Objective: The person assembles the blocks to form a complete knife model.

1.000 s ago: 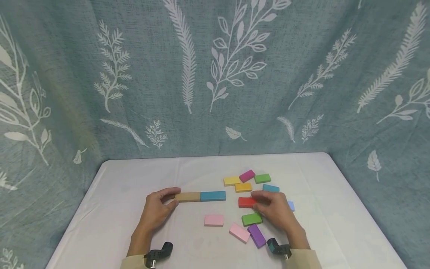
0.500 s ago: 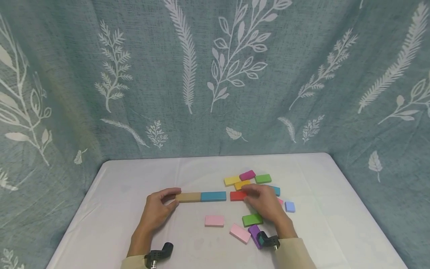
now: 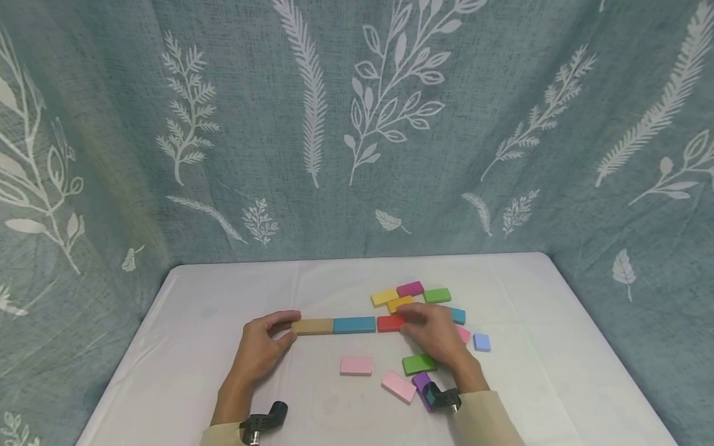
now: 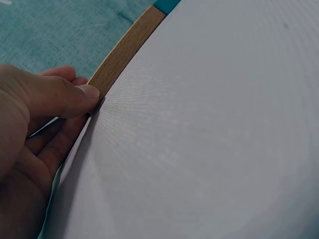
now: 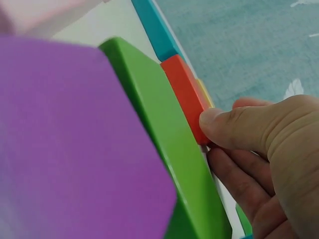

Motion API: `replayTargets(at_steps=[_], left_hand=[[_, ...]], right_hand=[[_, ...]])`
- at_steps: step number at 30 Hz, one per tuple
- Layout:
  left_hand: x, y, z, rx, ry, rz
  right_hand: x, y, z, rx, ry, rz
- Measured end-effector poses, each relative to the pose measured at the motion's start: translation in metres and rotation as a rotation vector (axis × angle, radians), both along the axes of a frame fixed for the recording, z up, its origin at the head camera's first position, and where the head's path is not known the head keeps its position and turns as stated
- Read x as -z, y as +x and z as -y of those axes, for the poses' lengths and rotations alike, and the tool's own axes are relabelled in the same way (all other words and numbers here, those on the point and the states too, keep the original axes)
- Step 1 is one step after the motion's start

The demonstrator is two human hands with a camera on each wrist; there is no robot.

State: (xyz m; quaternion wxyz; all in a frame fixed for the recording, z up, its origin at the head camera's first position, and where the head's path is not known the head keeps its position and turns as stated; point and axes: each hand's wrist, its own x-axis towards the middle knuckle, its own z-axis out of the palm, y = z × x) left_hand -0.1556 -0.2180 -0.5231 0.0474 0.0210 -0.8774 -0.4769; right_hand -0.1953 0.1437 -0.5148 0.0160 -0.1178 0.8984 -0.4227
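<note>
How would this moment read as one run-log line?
left hand: pinches tan wooden block | right hand: pinches red rectangular block | blue rectangular block: between them, in line

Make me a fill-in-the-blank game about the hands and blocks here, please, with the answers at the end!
1. The left hand pinches one end of the wooden block.
The right hand pinches the ____ block.
2. The other end of the wooden block meets a ____ block.
3. In the right wrist view, the green block is partly hidden by a ____ block.
4. The color of the table is ____.

Missing words: red; blue; purple; white.
</note>
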Motion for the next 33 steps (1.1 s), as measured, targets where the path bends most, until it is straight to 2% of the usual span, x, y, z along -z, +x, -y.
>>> replayTargets(at_steps=[33], left_hand=[[0.0003, 0.0043, -0.0022, -0.008, 0.009, -0.002]], right_hand=[[-0.0004, 0.0020, 0.0019, -0.011, 0.024, 0.027]])
